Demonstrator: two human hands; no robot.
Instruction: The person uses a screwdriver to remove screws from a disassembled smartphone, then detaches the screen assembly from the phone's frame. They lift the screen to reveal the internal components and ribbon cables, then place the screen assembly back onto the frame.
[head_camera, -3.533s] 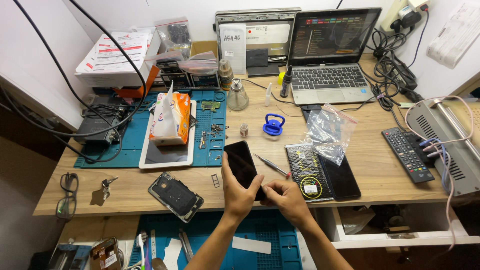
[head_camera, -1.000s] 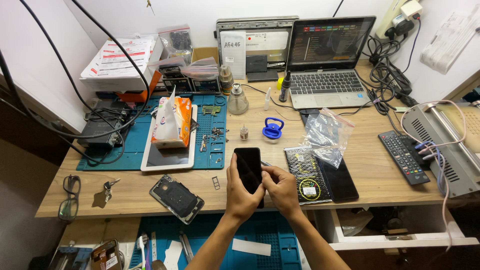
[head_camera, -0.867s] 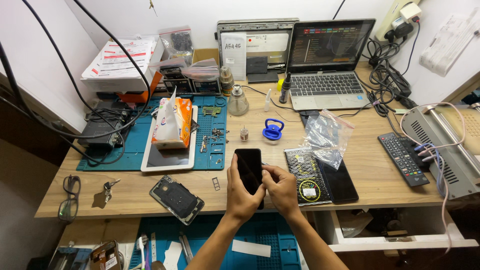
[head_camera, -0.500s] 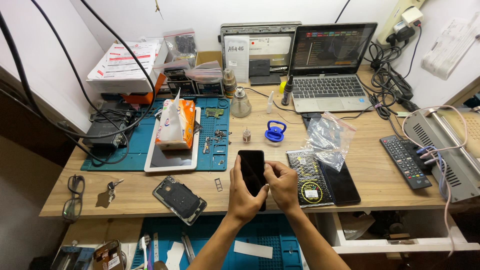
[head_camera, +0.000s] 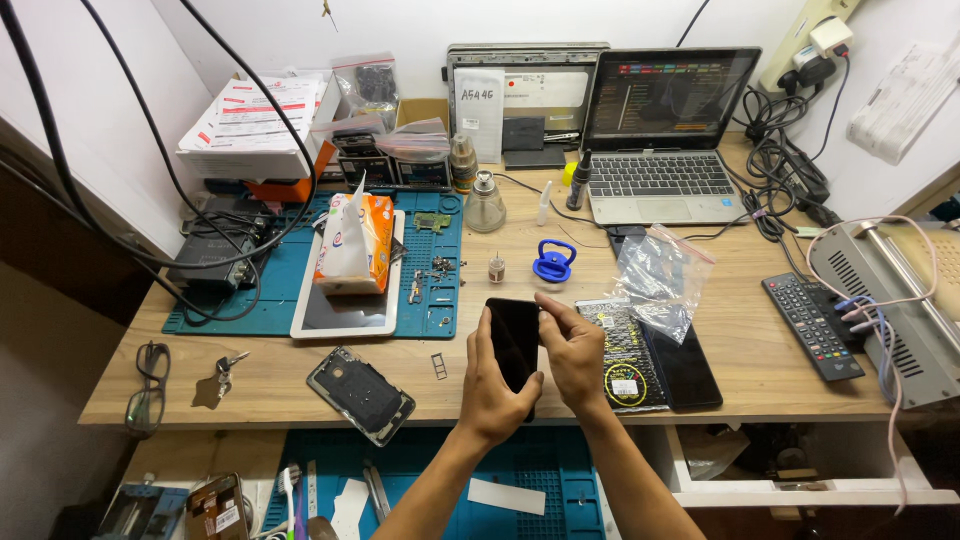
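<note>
Both the left hand (head_camera: 492, 392) and the right hand (head_camera: 576, 357) have their fingers clamped on a flat black rectangular phone (head_camera: 514, 338), near the blue plastic suction cup (head_camera: 553, 261)

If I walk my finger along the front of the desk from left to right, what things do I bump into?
Glasses → keys → opened phone → left hand holding black phone → right hand → remote control.

One head-worn camera is looking steeply down from above the seated person, facing the wall, taking in the whole wooden desk (head_camera: 300, 385) at moderate distance. No second view is overlapping.
</note>
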